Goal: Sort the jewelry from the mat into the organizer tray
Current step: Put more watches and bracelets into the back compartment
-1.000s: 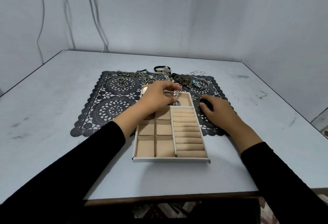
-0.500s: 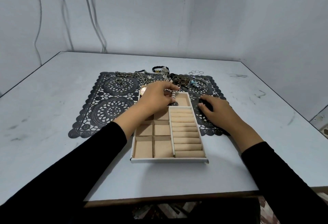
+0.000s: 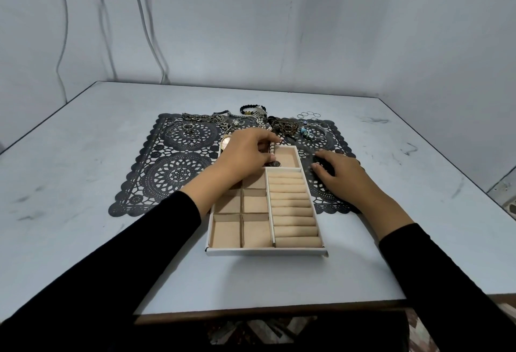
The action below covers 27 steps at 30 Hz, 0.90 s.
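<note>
1 view logged: my head camera, wide-angle, facing forward and down, near above table (image 3: pixel 83 212) and organizer tray (image 3: pixel 265 253).

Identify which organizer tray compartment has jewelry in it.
The wide far compartment, beyond the ring rolls: the left hand holds a metal watch there; visible square compartments are bare.

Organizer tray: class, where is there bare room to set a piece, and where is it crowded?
Free: near square compartments and ring rolls. Crowded: the far compartment, where the left hand holds a watch, and the mat's far edge.
</note>
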Each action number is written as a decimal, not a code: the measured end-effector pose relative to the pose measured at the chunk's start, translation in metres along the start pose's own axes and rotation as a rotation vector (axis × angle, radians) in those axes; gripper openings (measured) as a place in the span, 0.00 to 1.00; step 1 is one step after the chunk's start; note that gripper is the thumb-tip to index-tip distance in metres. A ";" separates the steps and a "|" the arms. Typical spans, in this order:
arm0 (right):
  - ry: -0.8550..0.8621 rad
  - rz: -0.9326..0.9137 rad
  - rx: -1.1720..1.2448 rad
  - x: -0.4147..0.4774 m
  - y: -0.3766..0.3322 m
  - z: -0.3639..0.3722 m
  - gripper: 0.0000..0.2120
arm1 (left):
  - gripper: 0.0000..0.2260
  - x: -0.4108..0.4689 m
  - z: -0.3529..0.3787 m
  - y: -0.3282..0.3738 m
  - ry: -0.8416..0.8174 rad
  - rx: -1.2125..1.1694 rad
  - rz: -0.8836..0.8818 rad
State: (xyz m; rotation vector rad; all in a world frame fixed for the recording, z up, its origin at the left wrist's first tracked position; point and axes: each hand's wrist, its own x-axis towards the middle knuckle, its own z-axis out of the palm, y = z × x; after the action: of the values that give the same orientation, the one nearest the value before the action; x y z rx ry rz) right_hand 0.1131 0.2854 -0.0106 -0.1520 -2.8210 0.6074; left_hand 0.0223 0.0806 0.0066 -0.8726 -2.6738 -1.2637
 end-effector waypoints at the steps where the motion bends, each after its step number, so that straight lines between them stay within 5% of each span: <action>1: 0.000 0.002 0.000 0.000 0.000 0.000 0.18 | 0.17 0.001 0.000 -0.001 0.002 -0.005 -0.003; 13: 0.010 -0.003 0.007 0.001 0.002 0.002 0.18 | 0.18 0.008 -0.007 -0.005 -0.093 0.018 -0.014; 20: 0.013 -0.013 0.000 0.001 0.003 0.002 0.18 | 0.17 0.013 -0.013 -0.004 -0.175 0.224 0.077; 27: 0.023 -0.007 0.030 0.003 0.006 0.003 0.18 | 0.15 0.007 -0.019 -0.004 -0.133 -0.298 0.005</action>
State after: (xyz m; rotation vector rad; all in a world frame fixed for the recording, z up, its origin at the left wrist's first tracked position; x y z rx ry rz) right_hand 0.1094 0.2902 -0.0146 -0.1423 -2.7878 0.6423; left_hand 0.0114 0.0677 0.0188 -1.0286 -2.6174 -1.6912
